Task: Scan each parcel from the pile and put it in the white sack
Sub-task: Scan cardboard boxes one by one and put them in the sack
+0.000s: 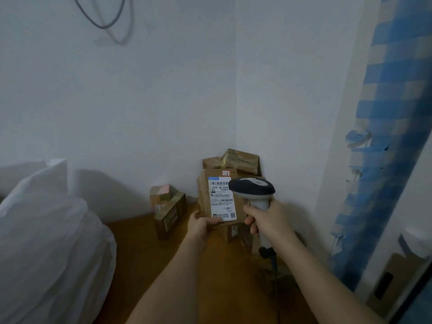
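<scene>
My left hand (200, 224) grips the lower edge of a brown cardboard parcel (205, 197) and holds it upright, its white shipping label facing me. My right hand (266, 219) holds the handle of a grey and white barcode scanner (252, 188), whose dark head overlaps the label's upper right corner. Behind them, a pile of brown parcels (240, 160) sits in the corner of the room. The white sack (46, 242) bulges at the far left.
Two more taped parcels (169, 206) lean on the wooden floor (145, 253) by the wall. A blue checked curtain (383, 136) hangs on the right above a cardboard box (392, 277). The scanner's cable trails down toward the floor.
</scene>
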